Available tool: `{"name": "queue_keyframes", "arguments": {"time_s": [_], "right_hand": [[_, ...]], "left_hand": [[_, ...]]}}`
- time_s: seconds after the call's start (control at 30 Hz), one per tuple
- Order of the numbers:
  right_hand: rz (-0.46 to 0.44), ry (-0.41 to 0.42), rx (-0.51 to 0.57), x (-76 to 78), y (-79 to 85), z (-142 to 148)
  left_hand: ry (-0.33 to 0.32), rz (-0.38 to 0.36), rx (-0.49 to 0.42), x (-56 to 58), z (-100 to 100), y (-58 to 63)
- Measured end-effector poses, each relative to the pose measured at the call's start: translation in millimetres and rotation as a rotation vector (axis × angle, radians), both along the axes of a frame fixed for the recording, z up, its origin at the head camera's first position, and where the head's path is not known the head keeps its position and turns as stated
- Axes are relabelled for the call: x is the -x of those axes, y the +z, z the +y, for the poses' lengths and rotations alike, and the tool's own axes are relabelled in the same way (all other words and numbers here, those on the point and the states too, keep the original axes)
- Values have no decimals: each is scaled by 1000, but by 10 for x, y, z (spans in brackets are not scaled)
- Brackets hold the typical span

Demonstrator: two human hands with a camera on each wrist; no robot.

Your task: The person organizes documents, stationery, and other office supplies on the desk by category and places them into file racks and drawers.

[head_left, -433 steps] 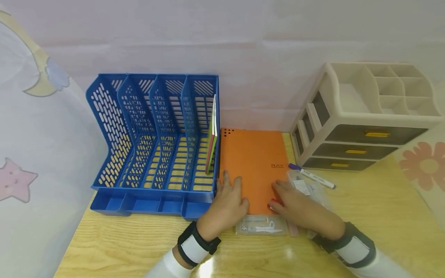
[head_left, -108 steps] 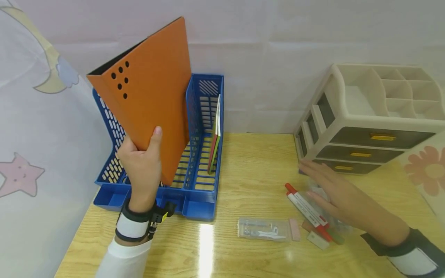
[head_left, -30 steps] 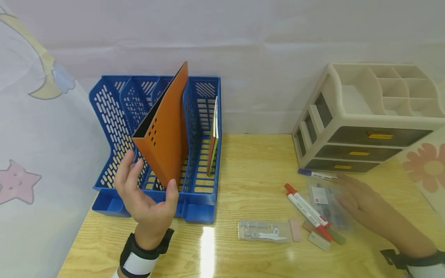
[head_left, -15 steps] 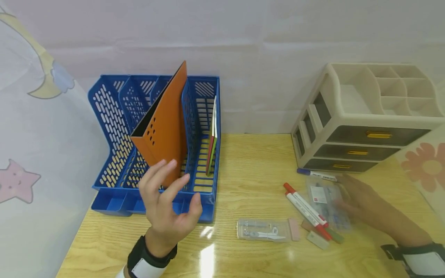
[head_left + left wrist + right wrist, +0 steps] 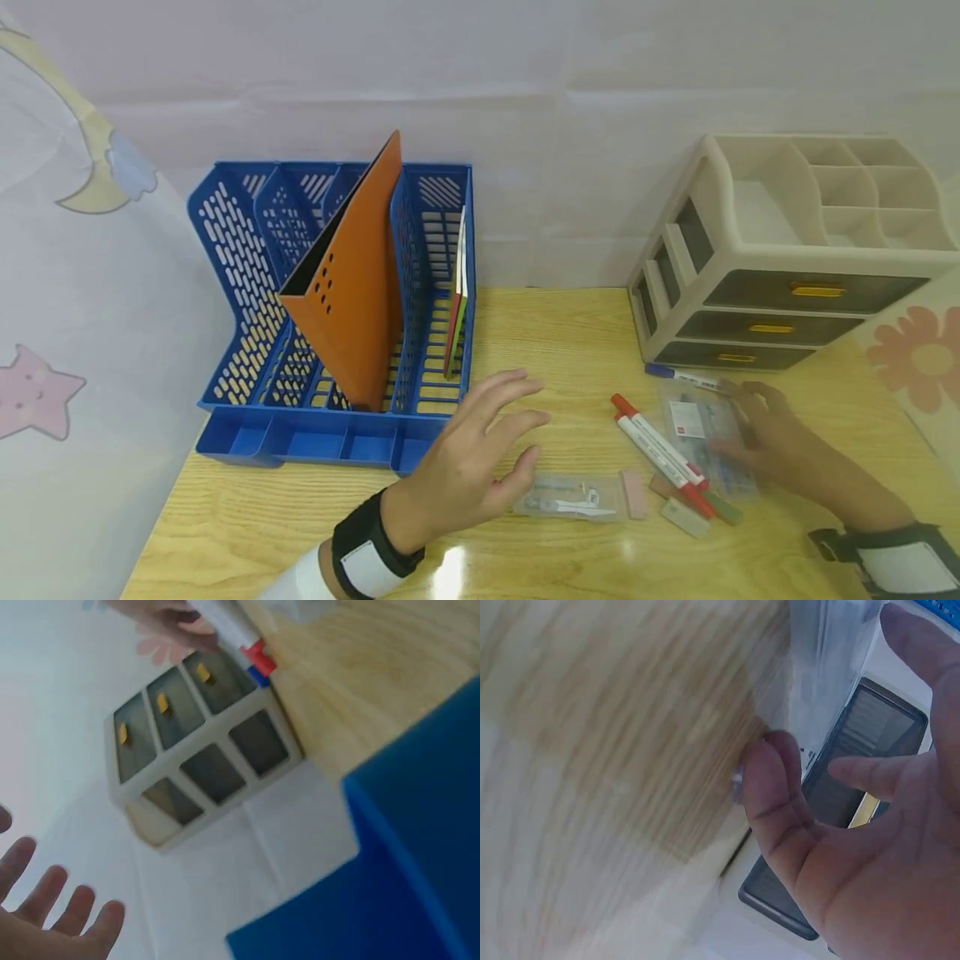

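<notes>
My left hand (image 5: pixel 468 462), fingers spread and loosely bent, holds nothing and overlaps the left end of a clear plastic case (image 5: pixel 566 497) with white tools inside. My right hand (image 5: pixel 787 454) has its fingertips right at the end of a blue-capped marker (image 5: pixel 684 377). Its thumb lies over a clear packet with a white label (image 5: pixel 686 419); in the right wrist view the fingers (image 5: pixel 772 802) bend beside the marker's end, thumb apart. An orange folder (image 5: pixel 352 292) stands tilted in the blue file rack (image 5: pixel 330 412).
Two red-capped markers (image 5: pixel 660 450) lie across small erasers, one of them white (image 5: pixel 684 517). A pink strip (image 5: pixel 633 494) lies beside the clear case. Thin booklets (image 5: pixel 457 300) stand in the rack's right slot. A cream drawer cabinet (image 5: pixel 757 258) stands at the back right.
The orange folder went from the table into the rack, and my left hand let it go. That hand has since moved right, to the clear case. My right hand stayed near the packet and blue-capped marker.
</notes>
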State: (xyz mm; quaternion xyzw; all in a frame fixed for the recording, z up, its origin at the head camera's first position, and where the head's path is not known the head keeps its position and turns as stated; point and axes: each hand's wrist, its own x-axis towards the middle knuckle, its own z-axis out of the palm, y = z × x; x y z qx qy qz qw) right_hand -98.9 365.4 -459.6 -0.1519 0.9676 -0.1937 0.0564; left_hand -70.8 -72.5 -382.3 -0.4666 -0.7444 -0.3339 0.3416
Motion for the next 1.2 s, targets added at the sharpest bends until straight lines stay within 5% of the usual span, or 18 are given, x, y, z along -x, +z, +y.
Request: {"name": "queue_keyframes", "arguments": {"time_s": [0.2, 0.37, 0.5, 0.8, 1.2], "right_hand": [[6, -25, 51, -10, -29, -34], [104, 8, 92, -12, -83, -71], [114, 12, 82, -38, -94, -109], [-27, -38, 29, -92, 23, -275], [-36, -65, -2, -127, 70, -489]], "left_hand": [[17, -218, 335, -8, 151, -195], [51, -323, 647, -46, 255, -312], [40, -369, 791, -63, 322, -381], [30, -320, 805, -55, 369, -423], [40, -331, 792, -29, 388, -434]]}}
